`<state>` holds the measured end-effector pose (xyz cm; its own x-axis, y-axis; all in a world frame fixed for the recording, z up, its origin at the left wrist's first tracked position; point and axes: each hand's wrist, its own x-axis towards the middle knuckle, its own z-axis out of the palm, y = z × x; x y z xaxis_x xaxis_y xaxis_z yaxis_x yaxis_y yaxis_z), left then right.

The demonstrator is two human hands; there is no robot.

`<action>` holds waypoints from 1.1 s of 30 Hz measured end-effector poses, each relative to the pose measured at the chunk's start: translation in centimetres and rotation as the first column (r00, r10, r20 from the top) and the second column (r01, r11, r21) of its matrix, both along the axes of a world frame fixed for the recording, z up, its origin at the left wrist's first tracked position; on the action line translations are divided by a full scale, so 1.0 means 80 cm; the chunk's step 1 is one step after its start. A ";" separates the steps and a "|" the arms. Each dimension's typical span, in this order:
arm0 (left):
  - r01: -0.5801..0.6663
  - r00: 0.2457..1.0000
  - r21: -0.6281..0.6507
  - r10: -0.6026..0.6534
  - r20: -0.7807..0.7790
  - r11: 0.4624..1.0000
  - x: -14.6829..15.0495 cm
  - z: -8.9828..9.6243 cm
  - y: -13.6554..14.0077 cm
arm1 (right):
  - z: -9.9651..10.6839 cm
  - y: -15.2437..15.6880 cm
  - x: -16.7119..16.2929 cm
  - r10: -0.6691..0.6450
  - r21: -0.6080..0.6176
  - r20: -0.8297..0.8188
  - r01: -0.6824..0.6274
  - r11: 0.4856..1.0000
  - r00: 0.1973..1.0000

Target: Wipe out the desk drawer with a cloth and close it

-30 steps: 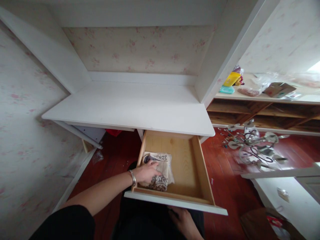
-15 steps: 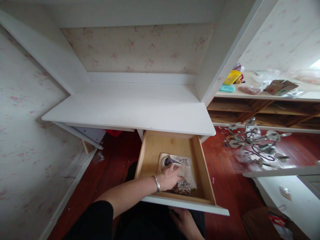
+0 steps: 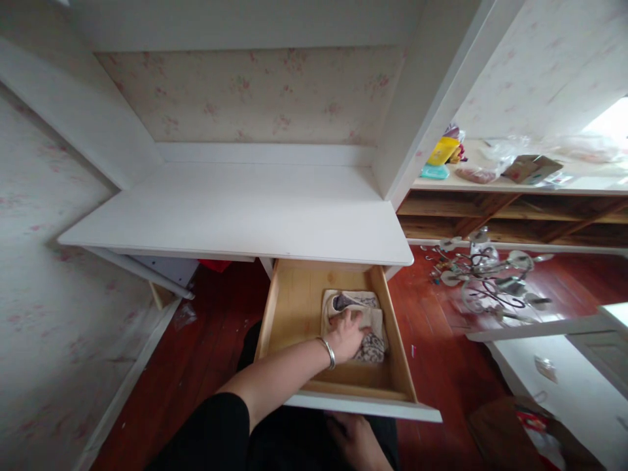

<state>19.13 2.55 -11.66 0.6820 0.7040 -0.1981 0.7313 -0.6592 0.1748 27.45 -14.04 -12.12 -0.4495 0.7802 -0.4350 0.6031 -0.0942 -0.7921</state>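
A folded beige cloth (image 3: pixel 375 320) with a dark pattern lies in the right part of the pulled-out wooden drawer (image 3: pixel 297 297). My left hand (image 3: pixel 347 335), with a silver bracelet at the wrist, rests on top of it, fingers spread and partly bent against the fabric. Below the drawer's white front panel (image 3: pixel 367 406) is my right hand (image 3: pixel 360 439), close to my lap; its fingers are partly hidden, so its grip does not show.
Above the drawer is the white desk top (image 3: pixel 255 209). A chandelier (image 3: pixel 495 275) lies on the red wooden floor (image 3: pixel 432 360) at the right. Behind it, a low shelf (image 3: pixel 490 193) carries bags and a cardboard box (image 3: pixel 532 169). A white cabinet (image 3: pixel 554 366) stands at lower right.
The cloth has shifted toward the drawer's back right, with my left hand moving along on it. My right hand stays below the drawer front. The view has turned slightly.
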 end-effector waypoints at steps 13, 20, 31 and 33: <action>-0.190 0.980 -0.113 0.195 0.032 0.975 -0.065 -0.012 0.099 | 0.000 0.001 0.000 -0.035 -0.014 0.012 0.035 0.999 0.999; -0.247 0.969 -0.124 0.242 -0.059 0.961 -0.179 0.000 0.099 | -0.017 -0.001 0.003 -0.031 0.007 -0.044 0.032 0.999 0.999; -0.016 0.989 -0.215 -0.015 -0.145 0.976 -0.188 0.023 -0.039 | -0.018 -0.003 0.002 -0.041 0.013 -0.066 0.042 0.999 0.997; 0.033 0.984 -0.209 -0.069 -0.165 0.977 -0.192 0.027 -0.053 | -0.018 -0.003 0.001 -0.049 0.011 -0.070 0.050 0.999 0.996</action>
